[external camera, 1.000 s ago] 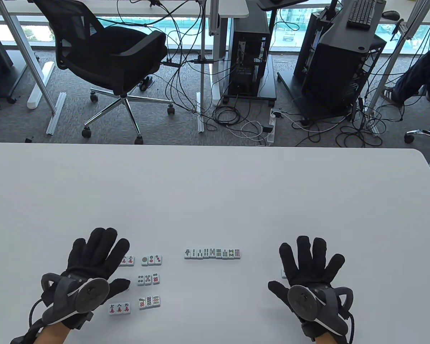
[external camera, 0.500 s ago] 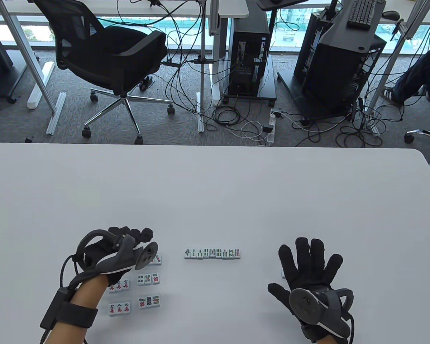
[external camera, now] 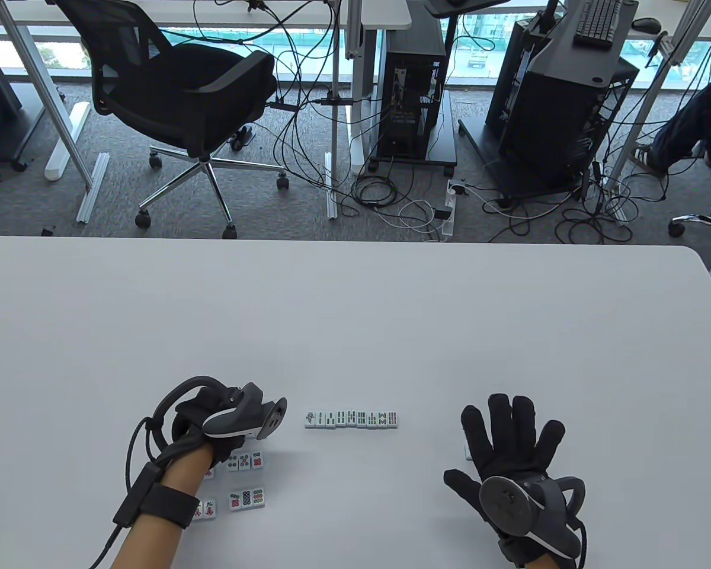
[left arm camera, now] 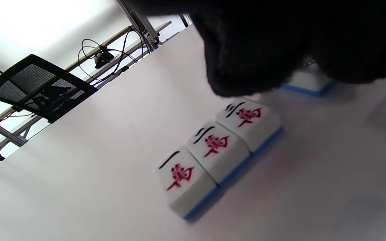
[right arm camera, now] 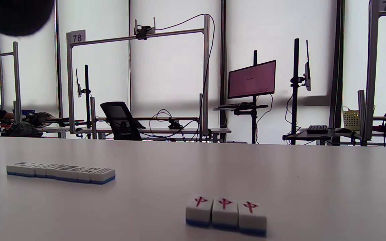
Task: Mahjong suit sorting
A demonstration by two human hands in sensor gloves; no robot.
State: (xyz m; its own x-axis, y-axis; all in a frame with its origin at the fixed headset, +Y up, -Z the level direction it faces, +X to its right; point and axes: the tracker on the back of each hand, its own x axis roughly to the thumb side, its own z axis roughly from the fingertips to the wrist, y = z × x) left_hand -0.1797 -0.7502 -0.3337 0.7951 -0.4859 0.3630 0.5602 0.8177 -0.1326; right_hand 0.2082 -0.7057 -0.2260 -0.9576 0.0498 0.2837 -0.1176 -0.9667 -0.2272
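the left hand (external camera: 213, 418) is turned on edge over the top dot tiles, just left of the bamboo row (external camera: 351, 419), whose long axis runs left-right. its fingers are hidden, so i cannot tell its grip. three character tiles (left arm camera: 214, 150) lie beside it. the right hand (external camera: 512, 441) lies spread flat, hiding the three red tiles (right arm camera: 226, 214).

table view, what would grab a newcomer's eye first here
Two hands in black sensor gloves low on the white table: the left hand bent over small white mahjong tiles, the right hand spread flat. Between them lies a neat row of green-marked bamboo tiles.
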